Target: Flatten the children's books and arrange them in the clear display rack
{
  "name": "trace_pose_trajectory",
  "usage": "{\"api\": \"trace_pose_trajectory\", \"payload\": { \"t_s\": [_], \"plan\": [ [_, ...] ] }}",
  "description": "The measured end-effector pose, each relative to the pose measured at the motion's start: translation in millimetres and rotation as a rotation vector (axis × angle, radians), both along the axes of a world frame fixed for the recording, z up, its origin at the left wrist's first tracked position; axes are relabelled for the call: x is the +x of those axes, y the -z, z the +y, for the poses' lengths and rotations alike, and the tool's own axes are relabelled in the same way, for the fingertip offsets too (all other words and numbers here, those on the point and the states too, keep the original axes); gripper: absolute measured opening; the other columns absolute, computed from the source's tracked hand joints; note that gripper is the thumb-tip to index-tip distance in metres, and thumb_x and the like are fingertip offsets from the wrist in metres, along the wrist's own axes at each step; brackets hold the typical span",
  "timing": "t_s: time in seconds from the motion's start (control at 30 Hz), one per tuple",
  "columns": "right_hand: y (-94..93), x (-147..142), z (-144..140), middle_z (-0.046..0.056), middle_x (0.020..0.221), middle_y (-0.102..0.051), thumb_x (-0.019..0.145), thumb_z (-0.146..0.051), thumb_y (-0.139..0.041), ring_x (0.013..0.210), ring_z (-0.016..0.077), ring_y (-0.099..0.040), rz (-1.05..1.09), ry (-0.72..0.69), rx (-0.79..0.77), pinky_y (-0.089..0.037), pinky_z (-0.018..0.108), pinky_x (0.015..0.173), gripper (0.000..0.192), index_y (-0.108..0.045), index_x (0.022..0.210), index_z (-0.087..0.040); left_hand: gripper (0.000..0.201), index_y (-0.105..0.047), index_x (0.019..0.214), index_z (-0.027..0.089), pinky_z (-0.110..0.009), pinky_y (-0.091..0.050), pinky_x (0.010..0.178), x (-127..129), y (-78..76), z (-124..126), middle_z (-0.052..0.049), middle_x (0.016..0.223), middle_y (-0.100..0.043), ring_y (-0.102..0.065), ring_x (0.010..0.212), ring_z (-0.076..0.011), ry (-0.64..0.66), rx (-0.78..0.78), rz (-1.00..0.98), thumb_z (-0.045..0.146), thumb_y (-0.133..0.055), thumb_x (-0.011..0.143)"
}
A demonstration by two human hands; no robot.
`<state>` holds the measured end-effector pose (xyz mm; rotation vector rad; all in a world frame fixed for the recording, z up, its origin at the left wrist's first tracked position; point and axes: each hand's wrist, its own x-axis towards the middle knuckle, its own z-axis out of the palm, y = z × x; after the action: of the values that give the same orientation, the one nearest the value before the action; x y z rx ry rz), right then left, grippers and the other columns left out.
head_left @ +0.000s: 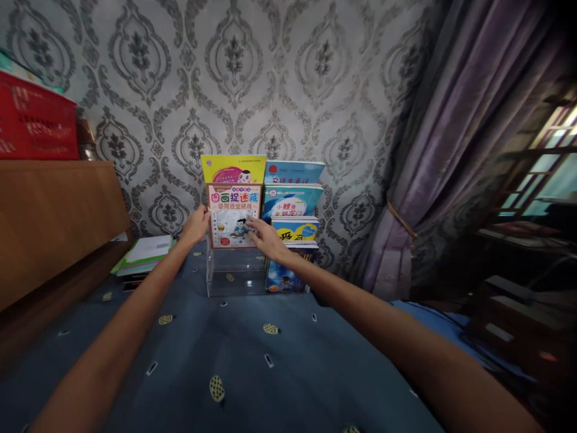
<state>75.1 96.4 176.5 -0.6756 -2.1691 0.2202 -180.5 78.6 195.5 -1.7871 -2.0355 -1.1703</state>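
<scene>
On blue patterned bedspread [252, 355]: clear rack [234, 278], damask wallpaper [234, 72].

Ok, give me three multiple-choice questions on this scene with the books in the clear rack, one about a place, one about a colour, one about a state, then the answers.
1. Where does the clear acrylic book rack stand?
A. on the blue patterned cloth against the wallpapered wall
B. on the wooden cabinet
C. on the window sill

2. What colour is the crate on top of the wooden cabinet?
A. green
B. red
C. white

3. How is the picture book with the orange border held?
A. lying flat, untouched
B. by one hand only
C. upright, a hand at each side edge

Answers:
1. A, its base rests on the blue cloth by the wall.
2. B, the crate is plainly red.
3. C, the left hand touches its left edge and the right hand its lower right.
</scene>
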Motion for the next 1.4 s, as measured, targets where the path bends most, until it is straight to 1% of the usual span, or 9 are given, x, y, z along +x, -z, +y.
{"api": "trace_pose_trajectory", "payload": {
  "t_s": [0.17, 0.33, 0.43, 0.53, 0.7, 0.87, 1.1, 1.23, 1.4],
  "plan": [
    [-7.4, 20.8, -17.3, 0.01, 0.134, -0.067, 0.089, -0.015, -0.052, 0.126, 0.0259, -0.061, 0.161, -0.059, -0.04, -0.052, 0.048, 0.106, 0.039, -0.068, 0.125, -0.02, 0.026, -0.061, 0.107, 0.02, -0.035, -0.046, 0.086, 1.6, -0.6, 0.4, -0.01, 0.103, -0.072, -0.065, 0.1, -0.0277, -0.011, -0.016, 0.014, 0.03, -0.037, 0.099],
    [-11.0, 39.8, -35.9, 0.01, 0.127, -0.069, 0.092, -0.022, -0.049, 0.117, 0.0258, -0.066, 0.288, -0.128, -0.147, -0.062, 0.042, 0.088, 0.039, -0.067, 0.126, -0.021, 0.027, -0.061, 0.106, 0.02, -0.035, -0.046, 0.085, 3.3, -0.2, -2.0, -0.011, 0.101, -0.071, -0.064, 0.102, -0.0292, 0.0, -0.013, 0.027, 0.029, -0.036, 0.099],
    [-7.9, 49.3, -44.7, 0.01, 0.123, -0.071, 0.092, -0.025, -0.049, 0.113, 0.0264, -0.068, 0.315, -0.139, -0.206, -0.065, 0.04, 0.079, 0.038, -0.069, 0.124, -0.022, 0.028, -0.062, 0.104, 0.02, -0.035, -0.045, 0.085, 3.3, 0.0, -3.2, -0.011, 0.101, -0.071, -0.064, 0.101, -0.0295, 0.005, -0.016, 0.032, 0.028, -0.035, 0.099],
    [1.4, 56.7, -50.5, 0.011, 0.122, -0.071, 0.092, -0.027, -0.051, 0.112, 0.0274, -0.068, 0.319, -0.132, -0.247, -0.065, 0.04, 0.078, 0.036, -0.07, 0.122, -0.022, 0.029, -0.062, 0.102, 0.02, -0.034, -0.046, 0.083, 3.0, 0.3, -4.1, -0.011, 0.099, -0.072, -0.065, 0.098, -0.0284, 0.012, -0.02, 0.037, 0.029, -0.035, 0.1],
    [24.9, 62.1, -53.8, 0.01, 0.12, -0.071, 0.091, -0.03, -0.054, 0.11, 0.0256, -0.069, 0.305, -0.151, -0.309, -0.065, 0.037, 0.076, 0.034, -0.07, 0.121, -0.023, 0.028, -0.061, 0.1, 0.02, -0.032, -0.045, 0.083, 3.6, 0.3, -5.5, -0.009, 0.098, -0.072, -0.065, 0.096, -0.0257, 0.013, -0.024, 0.044, 0.028, -0.034, 0.1],
    [44.3, 64.0, -54.0, 0.01, 0.116, -0.073, 0.091, -0.032, -0.055, 0.108, 0.0257, -0.07, 0.304, -0.15, -0.357, -0.065, 0.036, 0.075, 0.032, -0.07, 0.117, -0.021, 0.028, -0.061, 0.098, 0.02, -0.032, -0.045, 0.081, 5.0, -0.7, -7.7, -0.01, 0.099, -0.072, -0.066, 0.097, -0.0266, 0.005, -0.024, 0.049, 0.028, -0.035, 0.1],
    [58.3, 70.2, -60.3, 0.009, 0.116, -0.074, 0.09, -0.031, -0.055, 0.105, 0.0254, -0.072, 0.305, -0.123, -0.416, -0.065, 0.035, 0.072, 0.03, -0.072, 0.112, -0.021, 0.027, -0.062, 0.099, 0.02, -0.033, -0.046, 0.082, 7.0, -1.2, -11.7, -0.011, 0.102, -0.072, -0.065, 0.1, -0.0281, 0.01, -0.019, 0.041, 0.029, -0.037, 0.099],
    [66.2, 73.5, -61.4, 0.009, 0.109, -0.076, 0.089, -0.031, -0.055, 0.098, 0.0248, -0.074, 0.311, -0.08, -0.456, -0.065, 0.036, 0.07, 0.03, -0.073, 0.111, -0.021, 0.027, -0.062, 0.104, 0.02, -0.034, -0.046, 0.084, 7.9, 1.5, -13.0, -0.013, 0.108, -0.072, -0.065, 0.104, -0.0294, 0.016, -0.011, 0.033, 0.03, -0.038, 0.099],
    [73.6, 76.7, -63.0, 0.009, 0.105, -0.076, 0.089, -0.033, -0.056, 0.099, 0.0254, -0.073, 0.305, -0.084, -0.475, -0.065, 0.035, 0.069, 0.032, -0.073, 0.113, -0.02, 0.027, -0.062, 0.105, 0.019, -0.036, -0.047, 0.087, 6.0, 5.1, -11.6, -0.013, 0.107, -0.073, -0.066, 0.103, -0.0298, 0.034, 0.015, 0.018, 0.031, -0.039, 0.098]
  ]
}}
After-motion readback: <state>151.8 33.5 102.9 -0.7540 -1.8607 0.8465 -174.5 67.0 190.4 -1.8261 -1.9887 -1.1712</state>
